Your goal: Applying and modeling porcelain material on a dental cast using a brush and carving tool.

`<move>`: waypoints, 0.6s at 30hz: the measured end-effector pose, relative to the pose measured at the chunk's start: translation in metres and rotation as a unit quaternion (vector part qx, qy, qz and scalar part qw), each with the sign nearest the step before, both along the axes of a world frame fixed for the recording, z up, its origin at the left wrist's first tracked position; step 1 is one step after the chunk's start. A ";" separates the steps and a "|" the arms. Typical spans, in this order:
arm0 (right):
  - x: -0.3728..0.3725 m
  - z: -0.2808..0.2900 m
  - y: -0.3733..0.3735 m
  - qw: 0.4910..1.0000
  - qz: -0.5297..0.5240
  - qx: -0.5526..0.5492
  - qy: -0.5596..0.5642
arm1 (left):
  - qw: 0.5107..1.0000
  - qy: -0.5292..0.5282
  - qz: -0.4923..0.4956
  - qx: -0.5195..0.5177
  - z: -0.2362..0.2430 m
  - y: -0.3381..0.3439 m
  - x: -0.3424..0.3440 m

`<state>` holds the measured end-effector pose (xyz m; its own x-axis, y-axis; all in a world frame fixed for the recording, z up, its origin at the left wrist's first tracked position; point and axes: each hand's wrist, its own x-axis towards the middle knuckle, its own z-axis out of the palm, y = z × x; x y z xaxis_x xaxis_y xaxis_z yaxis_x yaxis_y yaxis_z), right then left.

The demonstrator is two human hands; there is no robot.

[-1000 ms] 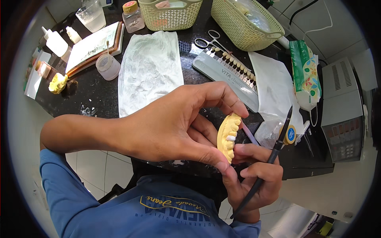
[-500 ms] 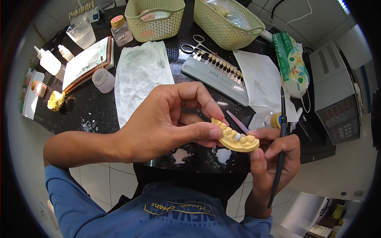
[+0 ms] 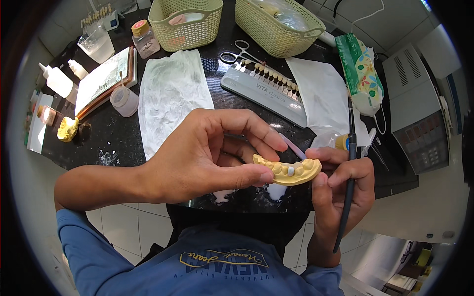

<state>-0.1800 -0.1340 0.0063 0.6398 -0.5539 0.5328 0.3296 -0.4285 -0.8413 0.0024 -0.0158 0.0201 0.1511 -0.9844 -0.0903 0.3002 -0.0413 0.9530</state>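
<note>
Between my two hands, above the table's front edge, is a yellow plaster dental model, a curved row of teeth with one white tooth in it. My left hand pinches its left end, thumb in front and fingers behind. At the other end, the thumb and fingertips of my right hand touch the model. A slim dark-handled brush stands nearly upright between the fingers of that same hand. Behind the model, a pinkish pointed tool shows in part; my fingers hide the rest.
A tooth shade guide, scissors-like clamp and crumpled white towel lie beyond my hands. Two green baskets stand at the back. Left are a mixing palette, bottles and another yellow model; right, a tissue pack.
The dental model has turned in my fingers: its left end is lower and its right end higher, the row now nearly level. Both hands keep their hold.
</note>
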 end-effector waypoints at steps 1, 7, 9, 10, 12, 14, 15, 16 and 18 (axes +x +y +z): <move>0.001 0.000 -0.001 1.000 0.000 0.002 0.001 | 1.000 -0.008 -0.010 0.002 -0.001 0.000 0.000; 0.005 -0.001 -0.004 1.000 0.006 -0.009 -0.005 | 0.999 -0.028 -0.038 0.006 -0.002 0.001 0.003; 0.005 -0.003 -0.004 1.000 -0.002 -0.015 -0.005 | 0.998 -0.038 -0.046 0.008 -0.002 0.001 0.003; 0.005 -0.003 -0.004 1.000 -0.001 -0.014 -0.005 | 0.999 -0.025 -0.041 0.008 -0.002 0.001 0.002; 0.006 -0.005 -0.003 0.999 -0.027 -0.034 -0.002 | 0.999 -0.012 -0.036 0.009 -0.002 0.001 0.001; 0.002 -0.006 -0.003 0.994 -0.060 -0.096 0.004 | 0.999 -0.031 -0.029 0.025 0.000 0.002 0.000; -0.001 -0.007 -0.003 0.983 -0.092 -0.159 0.010 | 0.999 -0.029 -0.029 0.027 -0.001 0.003 0.000; -0.009 -0.007 -0.004 0.983 -0.091 -0.157 0.012 | 0.999 -0.035 -0.023 0.021 -0.003 0.003 0.000; -0.029 -0.008 -0.006 0.965 -0.101 -0.242 0.018 | 0.999 -0.038 -0.017 0.019 -0.006 0.002 -0.001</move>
